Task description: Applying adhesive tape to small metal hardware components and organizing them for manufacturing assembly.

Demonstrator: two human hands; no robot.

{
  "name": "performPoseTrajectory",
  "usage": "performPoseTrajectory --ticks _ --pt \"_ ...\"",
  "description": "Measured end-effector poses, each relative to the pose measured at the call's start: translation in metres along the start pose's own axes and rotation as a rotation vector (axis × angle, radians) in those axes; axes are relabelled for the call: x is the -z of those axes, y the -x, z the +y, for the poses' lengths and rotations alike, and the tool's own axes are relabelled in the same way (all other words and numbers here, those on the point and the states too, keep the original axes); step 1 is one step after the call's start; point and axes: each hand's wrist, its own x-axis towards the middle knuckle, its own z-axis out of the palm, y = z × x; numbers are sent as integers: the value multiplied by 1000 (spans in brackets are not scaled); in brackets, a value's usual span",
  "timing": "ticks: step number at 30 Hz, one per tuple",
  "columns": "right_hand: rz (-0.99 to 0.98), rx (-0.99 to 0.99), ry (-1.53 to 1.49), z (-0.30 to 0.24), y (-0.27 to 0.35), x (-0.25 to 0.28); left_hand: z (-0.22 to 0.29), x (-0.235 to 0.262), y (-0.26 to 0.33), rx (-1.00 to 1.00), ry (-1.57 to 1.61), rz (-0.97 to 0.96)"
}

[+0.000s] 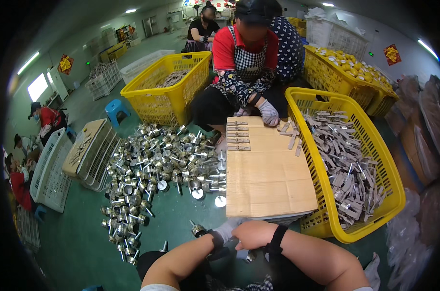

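Note:
My left hand (228,228), in a whitish glove, is just in front of the near edge of a cardboard-covered board (268,182). Bare and with curled fingers, my right hand (253,235) presses against the gloved one. What lies between its fingers is hidden, and my left fingers are mostly covered. Several flat metal clips (238,135) lie in a column at the board's far left, with loose flat metal pieces (292,139) at its far right. One round metal cup with a stem (197,229) rests on the floor beside my left wrist.
A large heap of stemmed metal cups (154,167) covers the floor at left. On the right stands a yellow crate (397,213) of flat metal pieces. Across the board sits a co-worker, whose gloved hand (268,113) touches its far edge. Another yellow crate (149,106) stands far left.

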Motion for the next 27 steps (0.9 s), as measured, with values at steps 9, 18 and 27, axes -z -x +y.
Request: performPoseTrajectory --ticks 9,18,27 --pt "17 4 3 6 -1 -2 42 -8 16 5 390 19" --pt "22 41 -1 2 -2 -2 15 -1 6 41 221 -6" --pt "6 12 -21 0 1 0 58 -13 26 65 348 124"
